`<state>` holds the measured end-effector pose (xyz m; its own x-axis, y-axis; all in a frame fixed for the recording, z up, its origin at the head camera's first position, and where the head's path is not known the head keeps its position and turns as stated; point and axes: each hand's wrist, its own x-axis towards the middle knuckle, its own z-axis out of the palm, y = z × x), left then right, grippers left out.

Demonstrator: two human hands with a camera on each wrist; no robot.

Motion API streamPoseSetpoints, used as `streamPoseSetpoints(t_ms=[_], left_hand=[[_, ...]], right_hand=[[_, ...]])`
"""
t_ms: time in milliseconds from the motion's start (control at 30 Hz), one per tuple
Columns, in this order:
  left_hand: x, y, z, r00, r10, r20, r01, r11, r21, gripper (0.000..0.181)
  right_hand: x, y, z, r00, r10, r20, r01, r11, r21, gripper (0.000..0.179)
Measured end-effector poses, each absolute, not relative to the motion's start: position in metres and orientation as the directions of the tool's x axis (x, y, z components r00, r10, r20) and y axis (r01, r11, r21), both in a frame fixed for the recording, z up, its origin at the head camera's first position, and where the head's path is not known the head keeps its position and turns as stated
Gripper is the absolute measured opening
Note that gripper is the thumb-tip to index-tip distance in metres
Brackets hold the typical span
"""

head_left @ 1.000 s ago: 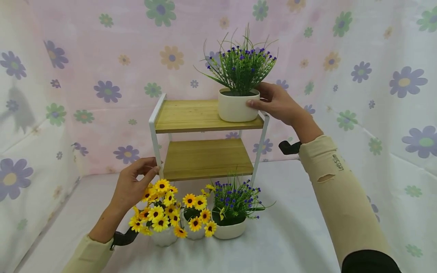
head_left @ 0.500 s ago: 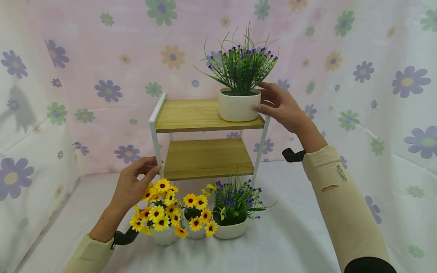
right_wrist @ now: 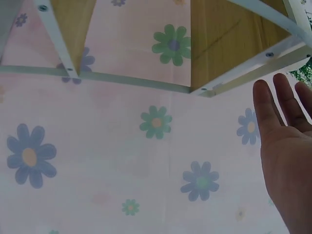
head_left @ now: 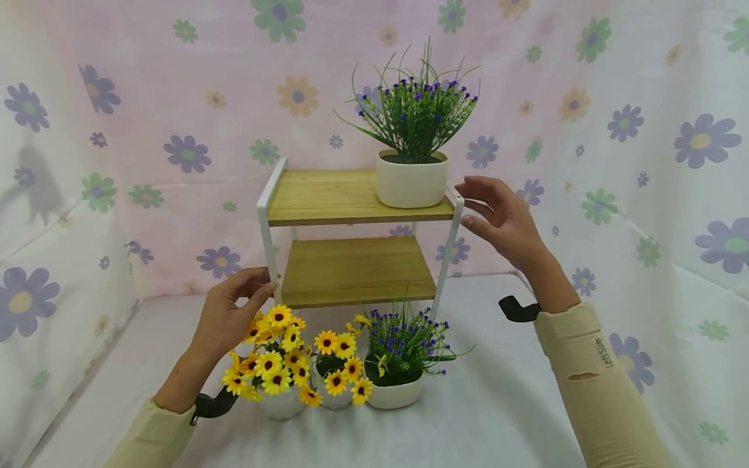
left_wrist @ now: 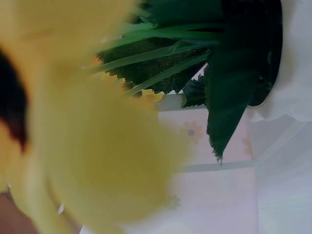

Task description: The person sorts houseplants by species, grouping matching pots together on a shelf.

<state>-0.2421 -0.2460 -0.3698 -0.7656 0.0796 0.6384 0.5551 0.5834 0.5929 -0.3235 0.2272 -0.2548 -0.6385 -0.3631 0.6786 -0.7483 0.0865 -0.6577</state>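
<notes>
A two-tier wooden shelf [head_left: 357, 270] with a white metal frame stands in the middle of the head view. On the right side of its upper board sits a white oval pot [head_left: 411, 184] of purple-flowered grass. My left hand [head_left: 227, 313] holds the shelf's left front leg between thumb and fingers. Just off the upper right corner, my right hand [head_left: 503, 221] is free of the pot, its fingers extended; the right wrist view shows that hand [right_wrist: 287, 126] beside the frame. Blurred yellow petals [left_wrist: 112, 146] cover much of the left wrist view, hiding the left hand.
Before the shelf stand two white pots with yellow flowers, one on the left [head_left: 281, 404] and a smaller one [head_left: 335, 396] in the middle. Another white pot of purple flowers [head_left: 394, 395] is at their right. A flower-printed cloth [head_left: 351, 78] hangs behind.
My right hand has let go of the white pot and moved down and to the right. The pot stays on the upper board. My left hand keeps its place on the leg.
</notes>
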Motion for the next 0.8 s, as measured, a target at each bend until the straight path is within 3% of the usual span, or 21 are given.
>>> streamPoseSetpoints(t_ms=[233,800], left_hand=[[-0.242,-0.247,-0.371,-0.768,0.079,0.636,0.553,0.583,0.595,0.026],[-0.243,-0.248,-0.371,-0.768,0.081,0.635,0.556,0.578,0.598,0.026]], right_hand=[[-0.31,0.233,-0.293,-0.597,-0.36,0.717,-0.779,0.047,-0.625,0.055],[-0.294,0.244,-0.387,-0.636,-0.507,0.582,-0.705,0.074,-0.706,0.049]])
